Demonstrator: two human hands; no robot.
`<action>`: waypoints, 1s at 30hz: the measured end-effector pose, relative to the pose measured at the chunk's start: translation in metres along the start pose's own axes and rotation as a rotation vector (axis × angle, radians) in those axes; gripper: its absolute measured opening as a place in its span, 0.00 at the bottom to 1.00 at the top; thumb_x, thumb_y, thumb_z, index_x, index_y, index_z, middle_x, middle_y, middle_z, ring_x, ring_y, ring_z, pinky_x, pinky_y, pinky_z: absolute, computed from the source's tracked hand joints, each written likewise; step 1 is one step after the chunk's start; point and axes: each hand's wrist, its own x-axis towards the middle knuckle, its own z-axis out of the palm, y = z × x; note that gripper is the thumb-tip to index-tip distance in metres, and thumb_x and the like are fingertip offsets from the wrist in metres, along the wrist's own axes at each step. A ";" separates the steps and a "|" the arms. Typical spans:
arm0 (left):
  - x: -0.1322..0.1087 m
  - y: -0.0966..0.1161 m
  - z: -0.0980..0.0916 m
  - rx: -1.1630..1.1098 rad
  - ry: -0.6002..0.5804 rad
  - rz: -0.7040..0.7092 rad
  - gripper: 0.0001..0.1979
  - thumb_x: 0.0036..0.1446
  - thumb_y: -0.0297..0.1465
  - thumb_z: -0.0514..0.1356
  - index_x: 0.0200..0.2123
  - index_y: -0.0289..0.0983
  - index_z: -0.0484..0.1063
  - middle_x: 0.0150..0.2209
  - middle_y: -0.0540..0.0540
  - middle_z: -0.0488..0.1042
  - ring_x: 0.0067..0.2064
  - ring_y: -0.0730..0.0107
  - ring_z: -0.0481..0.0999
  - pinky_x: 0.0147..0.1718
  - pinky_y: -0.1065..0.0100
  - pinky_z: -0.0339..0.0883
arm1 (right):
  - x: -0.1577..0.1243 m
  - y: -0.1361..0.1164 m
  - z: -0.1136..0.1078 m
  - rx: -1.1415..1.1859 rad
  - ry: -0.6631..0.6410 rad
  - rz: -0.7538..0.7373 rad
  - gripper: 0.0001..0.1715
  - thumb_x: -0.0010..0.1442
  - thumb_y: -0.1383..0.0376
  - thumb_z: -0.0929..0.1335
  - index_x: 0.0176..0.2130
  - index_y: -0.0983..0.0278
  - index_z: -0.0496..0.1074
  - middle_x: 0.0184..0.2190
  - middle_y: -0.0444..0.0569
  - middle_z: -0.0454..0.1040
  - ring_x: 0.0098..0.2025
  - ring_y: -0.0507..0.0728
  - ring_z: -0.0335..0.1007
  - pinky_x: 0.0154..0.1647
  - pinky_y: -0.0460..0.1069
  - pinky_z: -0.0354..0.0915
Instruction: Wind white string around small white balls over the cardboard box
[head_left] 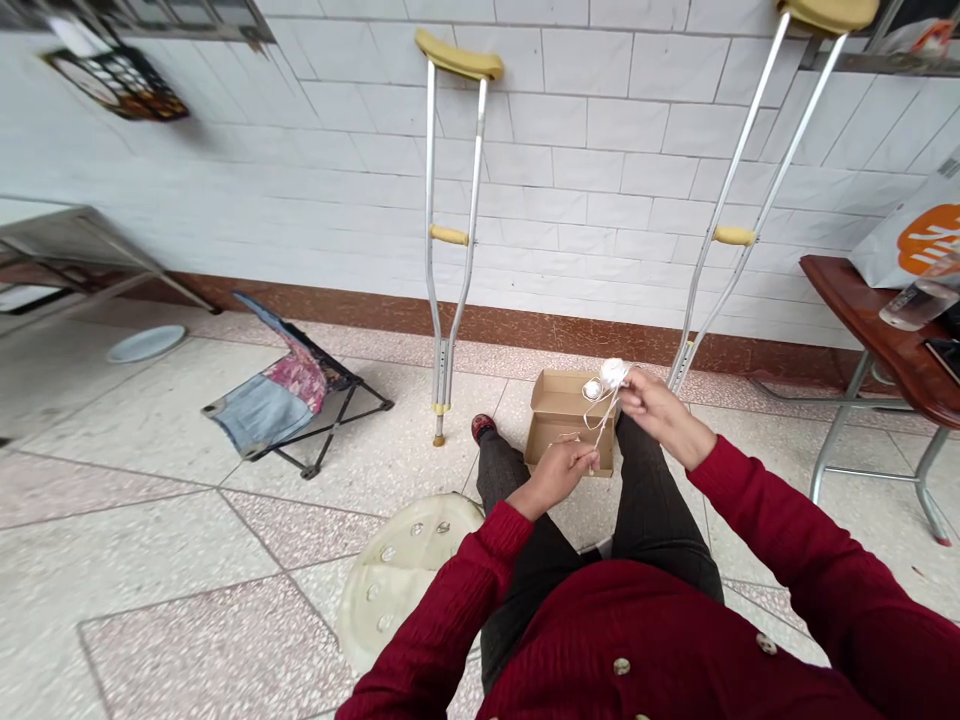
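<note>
My right hand (658, 410) is closed, with white yarn (613, 373) bunched at its fingertips. A smaller white ball (592, 389) shows just left of that bunch, with loose loops of strand below it. From the bunch a thin white strand (604, 424) runs down to my left hand (561, 474), which pinches its lower end. Whether a slim tool is also in my left fingers is too small to tell. Both hands are held above my lap. Below and beyond them an open cardboard box (571, 392) stands on the floor between my legs, its inside partly hidden by my hands.
A pale round stool (375, 570) stands at my left. Two crutches (450, 237) (733, 236) lean on the tiled wall. A folding stool (292, 390) and a round plate (147, 344) are further left. On the right a brown table (847, 300) holds a glass (916, 305) and a bag (915, 240).
</note>
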 end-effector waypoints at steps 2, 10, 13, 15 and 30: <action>-0.005 0.002 0.005 -0.024 0.006 -0.034 0.19 0.65 0.35 0.49 0.27 0.36 0.75 0.29 0.49 0.76 0.36 0.67 0.73 0.47 0.66 0.62 | 0.008 -0.024 0.007 0.030 -0.010 -0.091 0.14 0.43 0.67 0.74 0.29 0.64 0.66 0.21 0.37 0.66 0.15 0.41 0.47 0.13 0.40 0.38; -0.016 -0.005 -0.016 0.043 0.082 -0.084 0.19 0.64 0.37 0.50 0.27 0.36 0.75 0.27 0.49 0.74 0.35 0.67 0.71 0.45 0.66 0.61 | 0.012 -0.043 0.019 -0.015 -0.017 -0.140 0.16 0.40 0.69 0.75 0.29 0.64 0.67 0.21 0.39 0.69 0.15 0.42 0.52 0.12 0.40 0.39; -0.026 0.011 -0.026 -0.072 0.023 -0.112 0.20 0.64 0.39 0.50 0.29 0.35 0.76 0.30 0.47 0.75 0.36 0.66 0.72 0.40 0.68 0.63 | 0.026 -0.042 0.004 -0.066 0.089 -0.194 0.15 0.40 0.70 0.73 0.30 0.64 0.67 0.21 0.41 0.70 0.14 0.43 0.54 0.11 0.40 0.41; -0.033 0.024 -0.030 -0.233 -0.051 -0.109 0.21 0.65 0.40 0.49 0.31 0.35 0.76 0.34 0.46 0.77 0.39 0.66 0.74 0.43 0.69 0.64 | 0.037 -0.041 -0.008 -0.108 0.185 -0.210 0.13 0.41 0.70 0.72 0.29 0.64 0.66 0.19 0.41 0.70 0.14 0.43 0.54 0.11 0.40 0.40; 0.033 0.020 -0.052 -0.296 0.491 -0.121 0.19 0.59 0.39 0.57 0.50 0.36 0.73 0.50 0.41 0.75 0.54 0.59 0.72 0.54 0.61 0.63 | 0.045 -0.025 0.038 -0.398 0.085 -0.367 0.12 0.41 0.68 0.71 0.31 0.65 0.69 0.18 0.38 0.71 0.13 0.45 0.58 0.13 0.42 0.54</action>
